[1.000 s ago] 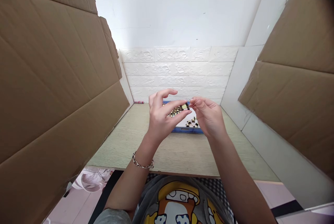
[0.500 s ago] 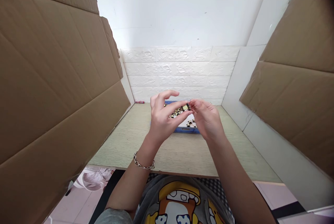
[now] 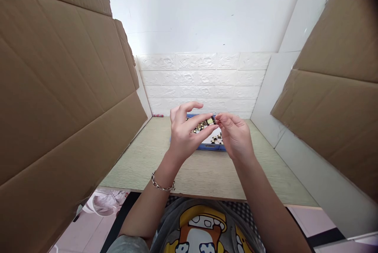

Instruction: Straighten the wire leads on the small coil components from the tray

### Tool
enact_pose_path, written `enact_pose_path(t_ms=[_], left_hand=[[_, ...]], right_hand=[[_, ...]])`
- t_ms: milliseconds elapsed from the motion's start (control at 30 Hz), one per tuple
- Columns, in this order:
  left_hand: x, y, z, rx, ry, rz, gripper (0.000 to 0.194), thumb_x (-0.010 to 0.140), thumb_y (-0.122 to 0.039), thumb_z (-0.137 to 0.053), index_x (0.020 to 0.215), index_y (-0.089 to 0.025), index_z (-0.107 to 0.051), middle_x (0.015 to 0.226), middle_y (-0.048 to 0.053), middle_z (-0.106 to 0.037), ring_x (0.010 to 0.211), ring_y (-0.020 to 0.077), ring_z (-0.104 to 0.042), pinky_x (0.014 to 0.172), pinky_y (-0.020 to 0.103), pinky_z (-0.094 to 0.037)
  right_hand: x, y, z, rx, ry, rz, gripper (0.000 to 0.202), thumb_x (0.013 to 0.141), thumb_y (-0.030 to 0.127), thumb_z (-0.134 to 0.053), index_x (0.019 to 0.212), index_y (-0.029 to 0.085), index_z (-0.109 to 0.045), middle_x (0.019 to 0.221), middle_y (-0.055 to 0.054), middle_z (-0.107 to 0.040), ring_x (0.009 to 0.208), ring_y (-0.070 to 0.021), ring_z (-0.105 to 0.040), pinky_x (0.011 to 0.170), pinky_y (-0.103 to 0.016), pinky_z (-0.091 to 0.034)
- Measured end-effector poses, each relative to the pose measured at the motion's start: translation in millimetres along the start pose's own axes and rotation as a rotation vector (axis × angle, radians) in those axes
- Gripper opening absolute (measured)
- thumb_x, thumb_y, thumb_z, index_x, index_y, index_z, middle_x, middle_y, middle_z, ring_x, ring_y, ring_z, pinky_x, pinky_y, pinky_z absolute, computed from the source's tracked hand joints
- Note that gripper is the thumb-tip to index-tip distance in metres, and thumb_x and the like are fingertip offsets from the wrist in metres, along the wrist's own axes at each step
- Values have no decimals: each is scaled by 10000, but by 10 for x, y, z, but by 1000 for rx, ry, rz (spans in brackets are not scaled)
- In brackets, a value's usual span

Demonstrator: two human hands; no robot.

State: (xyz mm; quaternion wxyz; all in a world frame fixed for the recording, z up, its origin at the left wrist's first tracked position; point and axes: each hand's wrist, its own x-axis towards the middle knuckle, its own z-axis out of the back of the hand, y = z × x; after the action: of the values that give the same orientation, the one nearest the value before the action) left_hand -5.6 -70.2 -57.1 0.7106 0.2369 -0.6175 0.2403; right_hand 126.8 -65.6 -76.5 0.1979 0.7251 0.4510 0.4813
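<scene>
My left hand (image 3: 184, 135) pinches a small yellow-and-black piece (image 3: 210, 121) between thumb and forefinger, raised above the desk. My right hand (image 3: 235, 137) meets it from the right, its fingertips closed on the same piece or on a thin part of it; I cannot tell which. Behind both hands sits a blue tray (image 3: 210, 147) holding several small dark and gold pieces (image 3: 201, 126), partly hidden by my fingers. A chain bracelet (image 3: 162, 185) circles my left wrist.
The light wooden desk (image 3: 201, 172) is walled by tall cardboard sheets on the left (image 3: 59, 99) and right (image 3: 333, 99). A white brick-pattern panel (image 3: 203, 82) stands at the back. A small red pen-like object (image 3: 157, 115) lies at the back left.
My right-hand fingers have shifted slightly against the small piece. The view has drifted a little. Nothing was picked up or let go.
</scene>
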Motion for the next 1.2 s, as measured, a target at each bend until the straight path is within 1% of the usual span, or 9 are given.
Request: enact_pose_path(t_ms=[100, 233, 333, 633, 933, 1200], left_hand=[[-17, -7, 0, 14, 11, 10, 183, 686, -331, -697, 826, -219, -659, 982, 63, -593, 910, 180, -532, 804, 358, -408], [-41, -9, -2, 13, 27, 8, 179, 687, -320, -698, 838, -231, -665, 984, 66, -591, 917, 179, -530, 816, 358, -404], [-50, -4, -6, 4, 43, 17, 180, 699, -321, -687, 859, -240, -668, 993, 65, -589, 926, 182, -533, 819, 359, -401], [-55, -6, -6, 1, 42, 14, 184, 695, -330, -689, 841, -220, -667, 994, 67, -589, 917, 180, -531, 816, 356, -390], [-74, -14, -8, -2, 72, 39, 163, 712, -344, -670, 828, -231, -674, 993, 63, -593, 920, 183, -533, 817, 356, -390], [-92, -30, -22, -26, 89, 48, 173, 704, -315, -683, 854, -229, -677, 1001, 63, -589, 920, 180, -515, 823, 350, -382]], right_hand=[[-13, 7, -23, 20, -16, -13, 76, 683, 301, -676, 671, 226, -681, 709, 13, -640, 701, -105, -544, 709, -260, -430], [-22, 36, -55, 54, 16, -47, 57, 696, 264, -645, 665, 221, -667, 713, 12, -622, 688, -96, -524, 685, -242, -432], [-21, 54, -66, 49, 13, -64, 52, 693, 258, -634, 657, 226, -654, 733, 9, -617, 696, -100, -515, 684, -240, -434], [-36, 25, -15, 69, 42, -19, 45, 697, 233, -624, 658, 226, -645, 757, 19, -615, 716, -96, -515, 712, -237, -417], [-55, 25, -7, 50, 38, -29, 42, 688, 255, -620, 660, 226, -630, 751, 13, -608, 724, -111, -522, 716, -256, -428], [-49, 5, -3, 73, 52, -70, 58, 691, 288, -645, 684, 236, -669, 746, 9, -615, 732, -109, -517, 708, -245, -436]])
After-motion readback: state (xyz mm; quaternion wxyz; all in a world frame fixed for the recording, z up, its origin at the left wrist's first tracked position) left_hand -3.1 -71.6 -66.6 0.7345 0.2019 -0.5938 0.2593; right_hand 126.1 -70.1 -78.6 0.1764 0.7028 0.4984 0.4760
